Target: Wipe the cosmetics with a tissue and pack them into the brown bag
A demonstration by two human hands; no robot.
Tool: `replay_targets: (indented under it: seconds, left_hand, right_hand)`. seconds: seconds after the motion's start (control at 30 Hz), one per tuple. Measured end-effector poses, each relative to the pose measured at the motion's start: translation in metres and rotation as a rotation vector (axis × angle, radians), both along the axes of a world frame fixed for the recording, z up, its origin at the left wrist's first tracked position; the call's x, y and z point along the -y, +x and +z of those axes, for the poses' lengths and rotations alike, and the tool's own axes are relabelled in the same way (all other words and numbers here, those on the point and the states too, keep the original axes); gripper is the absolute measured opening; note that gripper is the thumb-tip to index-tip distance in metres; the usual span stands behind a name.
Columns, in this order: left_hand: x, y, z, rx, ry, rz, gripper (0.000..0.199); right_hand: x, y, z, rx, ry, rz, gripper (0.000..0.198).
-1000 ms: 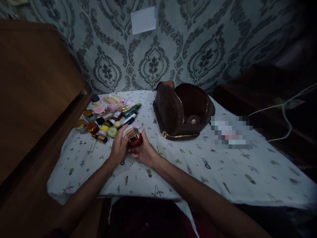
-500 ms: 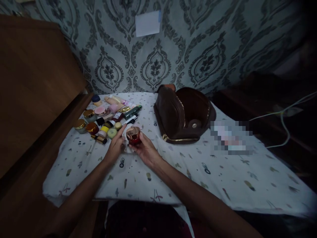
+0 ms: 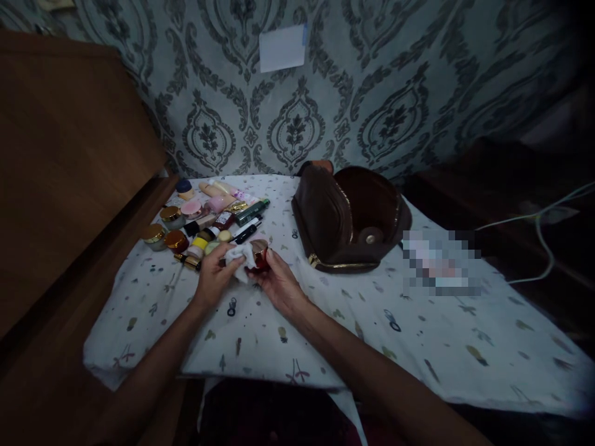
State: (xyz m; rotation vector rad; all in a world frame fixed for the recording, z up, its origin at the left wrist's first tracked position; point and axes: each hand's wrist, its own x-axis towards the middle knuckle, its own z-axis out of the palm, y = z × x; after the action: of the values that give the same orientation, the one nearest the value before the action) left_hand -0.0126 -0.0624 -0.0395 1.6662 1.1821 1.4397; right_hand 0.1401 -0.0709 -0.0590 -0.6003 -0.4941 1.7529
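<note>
My right hand (image 3: 279, 282) is closed around a red cosmetic jar (image 3: 261, 255) with a shiny gold lid, held above the cloth-covered table. A crumpled white cloth (image 3: 242, 257) is pinched in my left hand (image 3: 215, 275) and presses against the jar's left side, hiding part of it. Just beyond my left hand are a green-lidded jar partly covered by the fingers, a yellow-banded jar (image 3: 199, 243) and a small black and gold bottle (image 3: 187, 261). A black tube (image 3: 246, 233) lies behind the white cloth.
An open brown bag (image 3: 320, 217) with a gold zip stands right of centre. Several jars, including a pink-lidded one (image 3: 191, 209), and tubes lie at the left. A blurred item (image 3: 441, 263) is at the right, near a white cable (image 3: 539, 232). A wooden cabinet (image 3: 69, 155) borders the left.
The white cloth has come from behind the jar round to its left front, with my left hand pinching it. The jar has shifted slightly right, and the view has moved a little.
</note>
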Motion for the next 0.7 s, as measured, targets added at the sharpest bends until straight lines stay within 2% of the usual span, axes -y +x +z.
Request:
replay_targets:
  seconds: [0.13,0.23,0.3,0.4,0.47,0.6,0.7]
  left_hand:
    - [0.005,0.001,0.001,-0.219,0.176,0.040,0.012]
    - [0.007,0.003,0.000,-0.293,0.234,0.077,0.014]
    - [0.009,0.004,0.000,-0.340,0.236,0.080,0.018]
    - [0.011,0.006,0.002,-0.388,0.193,0.105,0.023]
    - [0.011,0.007,0.006,-0.388,0.141,0.111,0.023]
    - [0.010,0.007,0.008,-0.264,-0.011,0.035,0.025]
    - [0.006,0.005,0.003,-0.104,-0.108,0.055,0.030]
  right_hand:
    - [0.004,-0.003,-0.003,0.054,0.056,-0.005,0.031]
    - [0.006,-0.002,-0.005,0.144,0.113,-0.041,0.037]
    - [0.006,0.000,-0.006,0.257,0.199,-0.069,0.047]
    - [0.006,0.002,-0.008,0.416,0.332,-0.069,0.054]
    - [0.007,0.001,-0.008,0.471,0.361,-0.045,0.054]
    - [0.010,-0.001,-0.005,0.441,0.323,0.009,0.056]
    - [0.010,-0.001,-0.001,0.354,0.260,0.023,0.051]
